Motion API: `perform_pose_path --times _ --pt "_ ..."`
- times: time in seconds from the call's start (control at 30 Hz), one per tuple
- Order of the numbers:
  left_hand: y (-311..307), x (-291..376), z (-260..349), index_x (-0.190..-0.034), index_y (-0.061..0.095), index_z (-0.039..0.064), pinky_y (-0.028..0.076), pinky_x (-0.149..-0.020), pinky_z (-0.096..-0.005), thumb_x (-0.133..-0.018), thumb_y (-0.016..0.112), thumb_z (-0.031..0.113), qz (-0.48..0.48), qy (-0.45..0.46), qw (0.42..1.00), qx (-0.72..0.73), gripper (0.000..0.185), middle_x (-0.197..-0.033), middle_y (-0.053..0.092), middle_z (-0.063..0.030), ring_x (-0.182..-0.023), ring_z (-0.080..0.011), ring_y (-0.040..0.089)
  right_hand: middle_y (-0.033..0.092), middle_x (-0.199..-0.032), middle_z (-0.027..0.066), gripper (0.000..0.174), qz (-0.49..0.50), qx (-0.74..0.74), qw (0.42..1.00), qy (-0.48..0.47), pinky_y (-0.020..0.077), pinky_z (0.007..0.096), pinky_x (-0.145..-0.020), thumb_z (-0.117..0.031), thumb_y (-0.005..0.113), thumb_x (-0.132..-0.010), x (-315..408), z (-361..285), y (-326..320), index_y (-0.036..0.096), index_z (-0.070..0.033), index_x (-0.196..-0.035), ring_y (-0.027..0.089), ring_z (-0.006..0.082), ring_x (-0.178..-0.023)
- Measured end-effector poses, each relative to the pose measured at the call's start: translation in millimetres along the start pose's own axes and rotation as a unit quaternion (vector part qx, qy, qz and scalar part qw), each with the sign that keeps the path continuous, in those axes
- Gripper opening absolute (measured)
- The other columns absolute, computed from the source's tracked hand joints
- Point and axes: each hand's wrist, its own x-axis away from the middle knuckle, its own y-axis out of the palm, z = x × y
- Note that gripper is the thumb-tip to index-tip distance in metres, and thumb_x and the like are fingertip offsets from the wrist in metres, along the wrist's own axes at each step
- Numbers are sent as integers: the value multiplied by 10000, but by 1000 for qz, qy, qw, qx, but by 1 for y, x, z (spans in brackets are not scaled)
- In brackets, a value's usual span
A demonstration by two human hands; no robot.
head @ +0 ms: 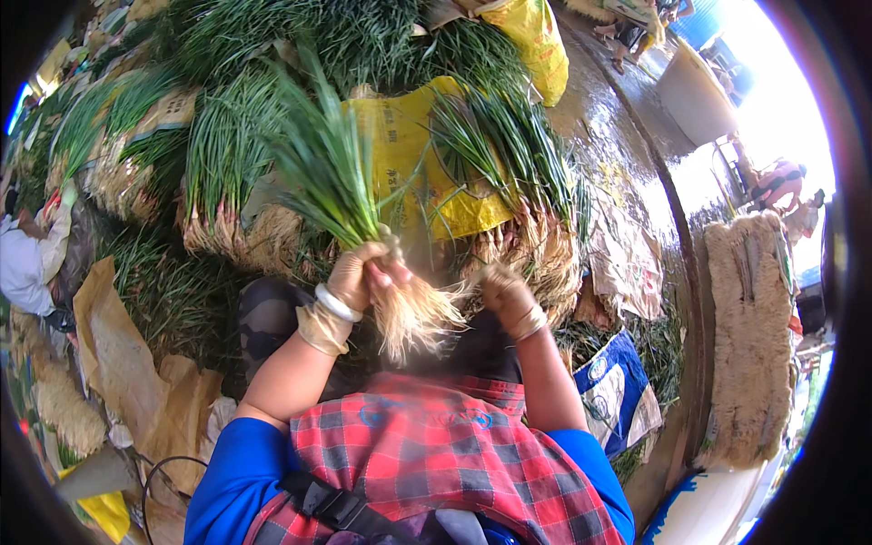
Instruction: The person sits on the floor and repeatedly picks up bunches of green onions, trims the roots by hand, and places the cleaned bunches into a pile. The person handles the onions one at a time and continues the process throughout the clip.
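Note:
My left hand, in a thin translucent glove, grips a bunch of scallions near its base. The green leaves point up and to the left, and the long pale roots hang down in front of my apron. My right hand, also gloved, is blurred beside the root tips; its fingers look curled, but whether they hold anything cannot be told. Just beyond it lies a pile of scallions, roots towards me, on a yellow woven plastic sack.
More scallion bundles lie at the left and far side. A brown sheet and a person in a white top are at left. A blue-and-white sack lies at right, near a wet floor and a root-covered stack.

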Motion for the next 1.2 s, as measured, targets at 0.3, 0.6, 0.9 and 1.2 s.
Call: perform_pose_path --times 0.3,0.6,0.9,1.2 --pt "1 -2 -3 -1057 495 36 485 -667 -350 -723 540 67 -1 0 1000 -27 339 -830 566 -81 -724 -208 567 571 -841 120 180 400 607 668 -157 451 389 -655 -228 578 -769 -82 -46 -67 565 -96 -891 559 317 -747" --pt "-6 -9 -40 -959 521 26 498 -678 -348 -735 552 82 15 -163 986 -31 234 -872 600 -203 -686 -262 603 578 -762 118 184 361 549 742 -132 451 368 -624 -232 556 -775 -67 -31 -16 513 -53 -774 565 272 -657" --pt "-1 -8 -51 -959 470 1 510 -583 -288 -774 527 122 34 -235 971 -31 229 -670 592 -188 -613 -257 614 558 -987 101 279 264 548 738 -291 450 336 -791 -111 603 -762 -27 -7 42 489 -56 -1011 544 222 -890" --pt "-15 -10 -53 -957 468 43 498 -540 -291 -735 582 95 52 -245 967 -36 254 -660 589 -201 -537 -251 585 551 -661 108 97 117 691 676 -226 422 398 -592 -184 542 -776 -19 -43 99 527 -89 -768 531 301 -670"
